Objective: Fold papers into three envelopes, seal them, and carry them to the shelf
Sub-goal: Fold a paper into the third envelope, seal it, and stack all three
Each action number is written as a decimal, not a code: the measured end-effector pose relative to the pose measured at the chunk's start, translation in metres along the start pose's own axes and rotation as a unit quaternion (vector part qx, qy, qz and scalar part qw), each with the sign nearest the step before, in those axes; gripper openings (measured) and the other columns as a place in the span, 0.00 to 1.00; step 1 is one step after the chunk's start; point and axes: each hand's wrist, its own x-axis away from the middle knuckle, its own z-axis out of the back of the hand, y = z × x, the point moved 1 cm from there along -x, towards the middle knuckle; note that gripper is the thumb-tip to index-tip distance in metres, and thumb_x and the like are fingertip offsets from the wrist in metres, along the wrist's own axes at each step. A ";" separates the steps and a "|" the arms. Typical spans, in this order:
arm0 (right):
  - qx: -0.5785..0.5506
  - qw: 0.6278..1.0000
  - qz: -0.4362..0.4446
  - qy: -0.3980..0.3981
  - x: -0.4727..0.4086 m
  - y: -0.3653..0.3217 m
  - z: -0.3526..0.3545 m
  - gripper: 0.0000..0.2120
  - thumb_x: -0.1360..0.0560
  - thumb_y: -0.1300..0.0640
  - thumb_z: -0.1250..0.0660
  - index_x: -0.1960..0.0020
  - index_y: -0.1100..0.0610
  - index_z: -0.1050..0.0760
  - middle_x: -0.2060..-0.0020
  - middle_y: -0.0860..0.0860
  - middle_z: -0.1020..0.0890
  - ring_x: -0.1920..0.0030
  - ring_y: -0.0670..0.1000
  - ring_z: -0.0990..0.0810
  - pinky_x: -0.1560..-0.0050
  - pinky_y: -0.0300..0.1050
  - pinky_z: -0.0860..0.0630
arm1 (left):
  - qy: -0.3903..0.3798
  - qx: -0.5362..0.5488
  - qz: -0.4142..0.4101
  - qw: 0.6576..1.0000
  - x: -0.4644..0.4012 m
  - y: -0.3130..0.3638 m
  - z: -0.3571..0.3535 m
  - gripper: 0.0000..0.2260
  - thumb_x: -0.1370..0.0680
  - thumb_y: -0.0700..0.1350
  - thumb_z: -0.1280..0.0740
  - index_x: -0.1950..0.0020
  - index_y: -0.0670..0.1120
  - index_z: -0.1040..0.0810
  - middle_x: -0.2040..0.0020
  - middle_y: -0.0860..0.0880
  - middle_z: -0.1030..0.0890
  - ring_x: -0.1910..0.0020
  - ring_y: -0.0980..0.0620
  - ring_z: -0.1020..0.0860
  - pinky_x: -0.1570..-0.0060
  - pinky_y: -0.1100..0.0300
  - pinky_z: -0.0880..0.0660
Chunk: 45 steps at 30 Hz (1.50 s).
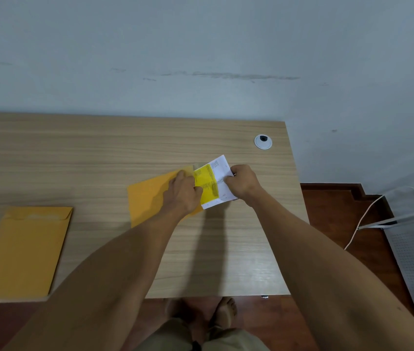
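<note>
Head view: my right hand (242, 182) pinches a folded white paper (219, 178) with a yellow printed panel, its left end at the open mouth of a manila envelope (147, 198) that my left hand (184, 192) grips, mid-desk. Another envelope (23, 249) lies flat near the left on the wooden desk (99, 160).

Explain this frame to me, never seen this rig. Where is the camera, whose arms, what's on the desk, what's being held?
No machine here: one wide-angle camera on a person's head looks down at their own bare arms. The left hand holds open the mouth of a yellow envelope lying on the wooden desk. The right hand grips folded paper, white and yellow, at the envelope's opening. A second envelope lies flat at the near left. Two cable grommets sit near the desk's back edge.
</note>
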 end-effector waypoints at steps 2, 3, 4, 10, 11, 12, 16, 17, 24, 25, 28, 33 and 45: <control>0.001 1.000 -0.012 0.005 0.001 0.000 -0.005 0.06 0.29 0.63 0.40 0.61 0.65 0.27 0.66 0.54 0.27 0.65 0.54 0.30 0.66 0.44 0.34 | -0.002 0.007 -0.015 1.000 0.000 0.006 0.001 0.11 0.23 0.51 0.40 0.62 0.48 0.34 0.39 0.46 0.29 0.41 0.40 0.28 0.53 0.45 0.24; -0.001 1.000 -0.019 0.004 0.002 -0.001 -0.009 0.07 0.29 0.63 0.40 0.59 0.66 0.26 0.65 0.54 0.26 0.64 0.54 0.30 0.66 0.44 0.34 | -0.004 0.008 -0.020 1.000 0.000 0.009 0.001 0.10 0.23 0.50 0.40 0.62 0.48 0.34 0.37 0.46 0.30 0.40 0.40 0.29 0.52 0.45 0.24; -0.002 1.000 -0.024 -0.003 0.004 -0.004 -0.011 0.06 0.29 0.63 0.39 0.59 0.65 0.26 0.65 0.54 0.25 0.64 0.54 0.29 0.66 0.43 0.33 | -0.006 0.007 -0.022 1.000 0.000 0.012 0.002 0.10 0.23 0.50 0.40 0.61 0.47 0.34 0.36 0.46 0.31 0.39 0.41 0.30 0.52 0.44 0.24; -0.075 0.990 -0.081 -0.084 0.002 -0.017 -0.005 0.05 0.27 0.67 0.41 0.57 0.63 0.26 0.61 0.59 0.24 0.62 0.57 0.25 0.68 0.46 0.29 | -0.013 -0.006 -0.009 1.000 -0.005 0.005 0.009 0.11 0.22 0.50 0.40 0.62 0.49 0.36 0.36 0.45 0.31 0.38 0.41 0.31 0.54 0.47 0.25; -0.108 0.986 -0.094 -0.084 0.001 -0.018 -0.003 0.06 0.27 0.69 0.41 0.56 0.62 0.27 0.61 0.60 0.24 0.63 0.57 0.25 0.70 0.44 0.30 | -0.012 -0.005 -0.010 1.000 -0.005 0.003 0.009 0.11 0.22 0.49 0.40 0.62 0.50 0.37 0.36 0.45 0.31 0.38 0.41 0.31 0.54 0.47 0.25; -0.130 0.983 -0.102 -0.078 0.002 -0.019 0.000 0.07 0.27 0.70 0.40 0.55 0.61 0.26 0.61 0.61 0.23 0.63 0.57 0.24 0.72 0.43 0.30 | -0.013 -0.004 -0.011 1.000 -0.004 0.002 0.009 0.11 0.22 0.49 0.40 0.62 0.50 0.37 0.36 0.44 0.31 0.37 0.40 0.31 0.53 0.46 0.24; -0.146 0.981 -0.112 -0.067 0.008 -0.022 0.001 0.04 0.28 0.71 0.33 0.56 0.64 0.25 0.62 0.62 0.19 0.66 0.57 0.18 0.75 0.40 0.26 | -0.020 -0.013 -0.008 1.000 -0.002 0.004 0.009 0.08 0.21 0.48 0.41 0.58 0.46 0.33 0.31 0.44 0.33 0.34 0.41 0.33 0.51 0.46 0.26; -0.139 0.982 -0.108 -0.071 0.008 -0.023 0.000 0.05 0.28 0.71 0.34 0.57 0.63 0.25 0.62 0.62 0.19 0.66 0.57 0.18 0.75 0.40 0.26 | -0.018 -0.015 -0.009 1.000 -0.001 0.006 0.009 0.08 0.21 0.48 0.41 0.58 0.46 0.33 0.30 0.45 0.33 0.35 0.42 0.33 0.51 0.47 0.27; -0.103 0.994 -0.015 -0.039 0.007 -0.024 -0.021 0.06 0.29 0.66 0.29 0.62 0.58 0.21 0.64 0.50 0.20 0.61 0.51 0.22 0.60 0.48 0.24 | -0.015 0.015 -0.038 0.999 0.001 -0.001 0.016 0.12 0.21 0.50 0.40 0.63 0.52 0.37 0.23 0.46 0.37 0.28 0.43 0.35 0.42 0.43 0.28; -0.100 0.994 -0.006 -0.032 0.007 -0.024 -0.024 0.04 0.29 0.66 0.29 0.61 0.59 0.20 0.62 0.50 0.19 0.61 0.50 0.21 0.59 0.49 0.22 | -0.012 0.018 -0.038 0.999 0.002 -0.003 0.018 0.13 0.21 0.50 0.40 0.64 0.52 0.38 0.22 0.46 0.38 0.27 0.43 0.35 0.41 0.42 0.29; -0.114 0.993 -0.015 -0.019 0.007 -0.024 -0.031 0.07 0.29 0.66 0.29 0.64 0.58 0.21 0.61 0.53 0.17 0.60 0.52 0.20 0.59 0.51 0.21 | 0.005 0.030 -0.040 0.999 0.004 -0.011 0.021 0.14 0.21 0.48 0.40 0.65 0.52 0.39 0.22 0.46 0.37 0.28 0.43 0.34 0.42 0.44 0.28; -0.217 0.972 -0.087 0.007 0.006 -0.027 -0.045 0.11 0.31 0.70 0.32 0.69 0.60 0.26 0.64 0.58 0.20 0.60 0.57 0.20 0.60 0.56 0.21 | 0.033 0.078 -0.007 0.996 0.009 -0.014 0.024 0.14 0.22 0.47 0.39 0.66 0.51 0.38 0.24 0.47 0.34 0.28 0.43 0.35 0.40 0.43 0.29; -0.162 0.984 -0.067 0.033 0.012 -0.034 -0.074 0.12 0.29 0.67 0.32 0.68 0.54 0.19 0.64 0.54 0.15 0.62 0.52 0.20 0.54 0.52 0.18 | 0.056 0.134 -0.047 0.988 0.012 -0.013 0.031 0.10 0.22 0.46 0.37 0.63 0.47 0.31 0.21 0.47 0.39 0.23 0.46 0.40 0.33 0.44 0.37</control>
